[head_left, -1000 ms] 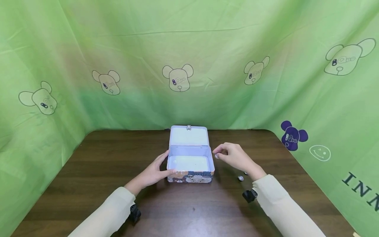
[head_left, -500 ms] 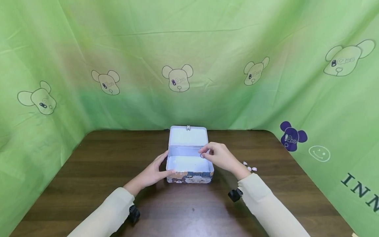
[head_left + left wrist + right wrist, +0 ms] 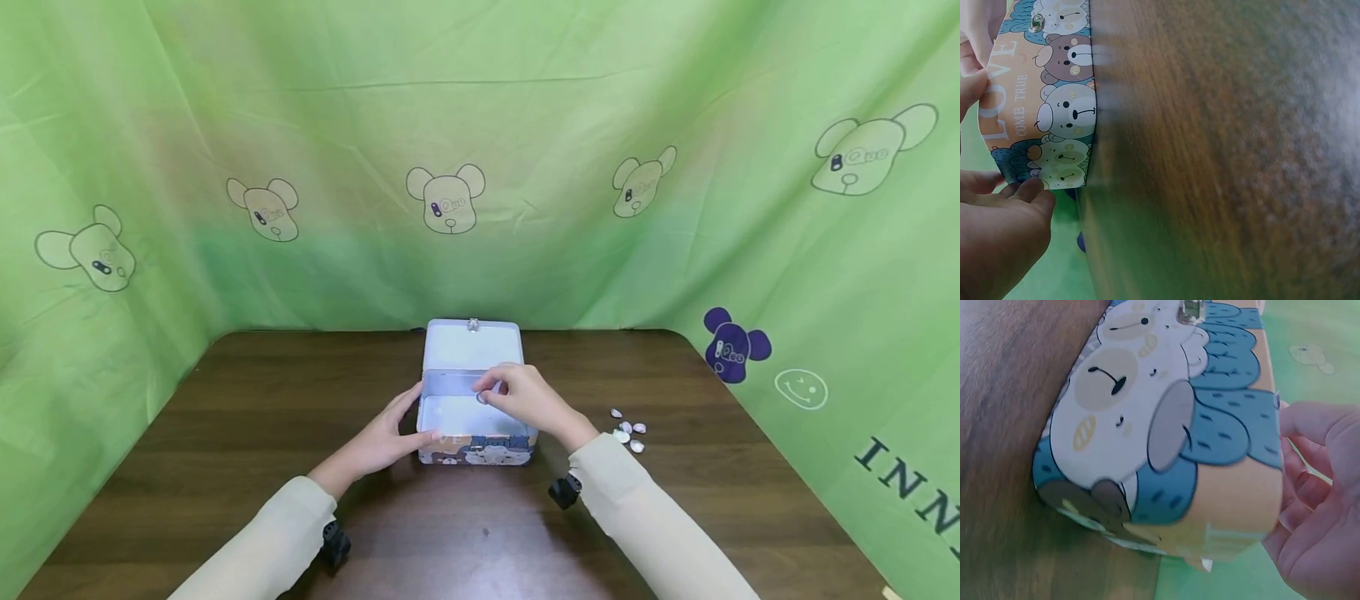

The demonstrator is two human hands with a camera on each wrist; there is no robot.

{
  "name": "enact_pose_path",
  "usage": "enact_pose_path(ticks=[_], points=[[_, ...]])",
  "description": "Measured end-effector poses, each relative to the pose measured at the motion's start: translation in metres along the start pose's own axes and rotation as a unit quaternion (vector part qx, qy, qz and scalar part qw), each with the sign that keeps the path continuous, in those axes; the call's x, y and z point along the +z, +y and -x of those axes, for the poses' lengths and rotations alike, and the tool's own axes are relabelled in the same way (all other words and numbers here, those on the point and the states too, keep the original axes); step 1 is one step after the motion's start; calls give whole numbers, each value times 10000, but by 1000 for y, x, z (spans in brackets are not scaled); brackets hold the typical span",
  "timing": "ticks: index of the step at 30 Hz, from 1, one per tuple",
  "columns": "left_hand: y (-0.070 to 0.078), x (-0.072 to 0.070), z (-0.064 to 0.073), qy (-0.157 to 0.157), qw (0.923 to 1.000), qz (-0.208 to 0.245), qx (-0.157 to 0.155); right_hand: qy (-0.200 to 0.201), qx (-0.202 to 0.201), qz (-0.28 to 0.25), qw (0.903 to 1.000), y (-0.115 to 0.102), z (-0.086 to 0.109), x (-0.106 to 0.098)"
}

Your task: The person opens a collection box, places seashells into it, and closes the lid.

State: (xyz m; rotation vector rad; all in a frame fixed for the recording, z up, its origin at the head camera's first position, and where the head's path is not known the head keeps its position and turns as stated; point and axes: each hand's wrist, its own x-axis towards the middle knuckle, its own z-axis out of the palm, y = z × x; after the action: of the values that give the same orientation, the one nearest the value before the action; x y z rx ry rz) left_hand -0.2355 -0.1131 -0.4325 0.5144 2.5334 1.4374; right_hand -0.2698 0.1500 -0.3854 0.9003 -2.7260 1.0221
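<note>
A tin box [image 3: 474,451] with cartoon bears on its front stands on the table, its lid [image 3: 472,343] raised at the back. My left hand [image 3: 378,442] grips the box's left front corner, thumb over the front rim and fingers along the side; the left wrist view shows these fingers [image 3: 1029,190] against the printed wall. Over the inside of the box is my right hand [image 3: 528,400], pinching a small whitish seashell [image 3: 482,398] between thumb and fingertips. In the right wrist view the box front hides most of that shell.
Several small pale seashells [image 3: 626,428] lie on the brown wooden table [image 3: 300,392], right of the box near my right sleeve. A green curtain [image 3: 450,275] printed with bear heads hangs behind the table and along both sides.
My right hand has carried the pinched seashell leftward, from beside the box's right wall to over its inside. More shells on the table have come into sight. The left hand keeps its hold.
</note>
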Motion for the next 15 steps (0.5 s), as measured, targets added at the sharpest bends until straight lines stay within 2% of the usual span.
enact_pose_path(ticks=[15], points=[[-1, 0, 0, 34, 10000, 29, 1, -301, 54, 173, 9994, -8, -17, 18]])
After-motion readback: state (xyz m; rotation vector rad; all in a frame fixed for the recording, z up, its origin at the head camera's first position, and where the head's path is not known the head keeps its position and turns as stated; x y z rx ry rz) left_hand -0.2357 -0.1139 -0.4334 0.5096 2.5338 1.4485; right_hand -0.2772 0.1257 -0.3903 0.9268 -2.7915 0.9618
